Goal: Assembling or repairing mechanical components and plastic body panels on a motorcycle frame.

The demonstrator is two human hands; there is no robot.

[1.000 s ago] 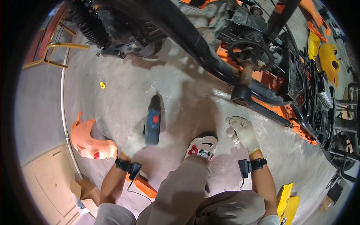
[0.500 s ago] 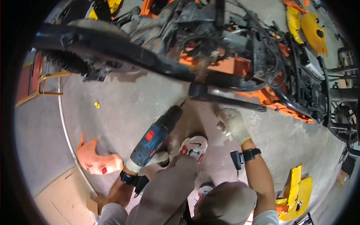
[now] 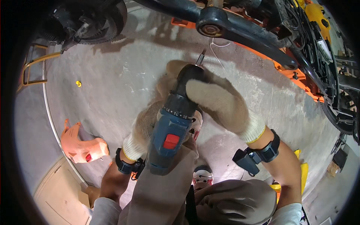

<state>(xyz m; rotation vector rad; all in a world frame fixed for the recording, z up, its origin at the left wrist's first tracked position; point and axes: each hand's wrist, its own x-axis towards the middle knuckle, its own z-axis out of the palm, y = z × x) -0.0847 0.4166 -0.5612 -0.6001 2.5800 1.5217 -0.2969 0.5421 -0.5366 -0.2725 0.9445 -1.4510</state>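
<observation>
A blue and black cordless drill (image 3: 170,125) is held over my knees, its short driver bit (image 3: 201,59) pointing away from me. My left hand (image 3: 141,127), in a whitish work glove, is closed on the drill from its left side; the drill body hides most of its grip. My right hand (image 3: 225,107), gloved too, wraps round the black chuck (image 3: 189,77) with its thumb across the top. Beyond the bit, apart from it, is a black frame tube with a round bushing end (image 3: 210,28).
The black vehicle frame (image 3: 315,48) with orange panels (image 3: 300,77) spans the far right. A dark wheel (image 3: 108,22) stands far left. On the floor lie an orange plastic cover (image 3: 80,144), a small yellow piece (image 3: 78,83) and yellow panels (image 3: 304,170). A pale pipe (image 3: 50,108) runs along the left.
The drill has come up and to the right, nearer my view. My right hand has moved left from beside the frame and closed round the chuck. The view has shifted too.
</observation>
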